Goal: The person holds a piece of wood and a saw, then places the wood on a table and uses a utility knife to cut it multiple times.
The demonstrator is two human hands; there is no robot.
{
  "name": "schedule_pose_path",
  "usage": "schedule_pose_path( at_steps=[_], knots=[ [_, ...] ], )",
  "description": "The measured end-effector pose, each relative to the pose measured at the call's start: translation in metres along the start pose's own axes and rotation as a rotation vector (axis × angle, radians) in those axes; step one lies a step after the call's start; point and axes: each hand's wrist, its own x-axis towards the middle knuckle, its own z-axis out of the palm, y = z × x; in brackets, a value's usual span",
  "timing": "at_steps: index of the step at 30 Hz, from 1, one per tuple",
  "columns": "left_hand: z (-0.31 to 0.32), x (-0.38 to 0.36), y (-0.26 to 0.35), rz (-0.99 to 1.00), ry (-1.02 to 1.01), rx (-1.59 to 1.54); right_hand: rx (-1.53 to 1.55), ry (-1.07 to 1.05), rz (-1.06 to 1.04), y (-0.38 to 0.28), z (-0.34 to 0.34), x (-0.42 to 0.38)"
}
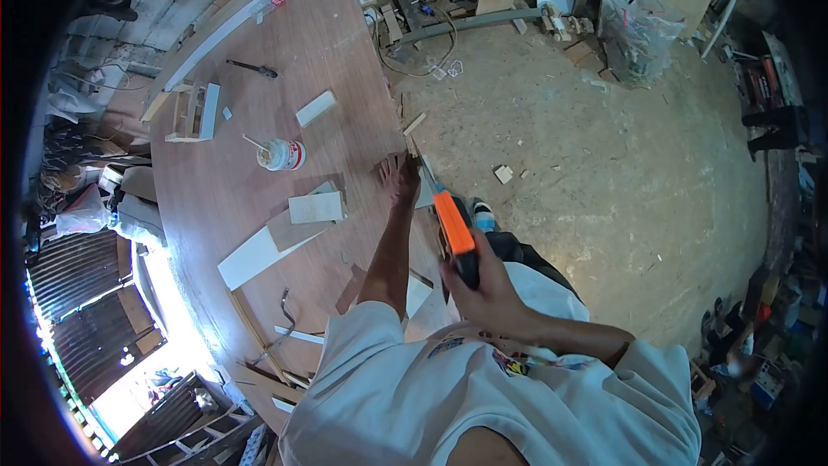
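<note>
My right hand [490, 289] is wrapped around the handle of a handsaw [453, 223], orange with a black end. Its thin blade points forward, past the table's edge and close to my left hand [399, 178]. That left hand lies on the tabletop right at the edge, fingers spread and palm down. A short light wooden strip [415, 124] shows just beyond the fingertips, by the edge. Whether the left palm presses on a piece of wood is hidden. The point where the blade meets any wood is too small to make out.
On the wooden table [259, 121] stand a glue jar [282, 155] with a stick in it and a small wooden frame [197, 112]. White boards [316, 207], a white block [316, 109] and a dark tool [252, 68] lie around. Offcuts [504, 174] dot the floor.
</note>
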Motion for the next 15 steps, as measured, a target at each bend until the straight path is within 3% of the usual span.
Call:
schedule_pose_path(
  at_steps=[3,7,10,15],
  knots=[
    [0.009,-0.001,-0.008,0.039,0.039,-0.09,-0.063,0.053,-0.196,0.025,0.003,0.035],
    [-0.002,0.002,-0.001,-0.014,-0.019,-0.09,-0.085,0.067,-0.137,0.029,0.01,0.067],
    [0.003,0.001,-0.005,0.033,0.11,-0.087,-0.069,-0.002,-0.159,0.015,0.012,0.056],
    [0.003,-0.003,-0.004,0.004,0.007,-0.056,0.047,-0.041,-0.121,0.002,0.007,0.055]
  ],
)
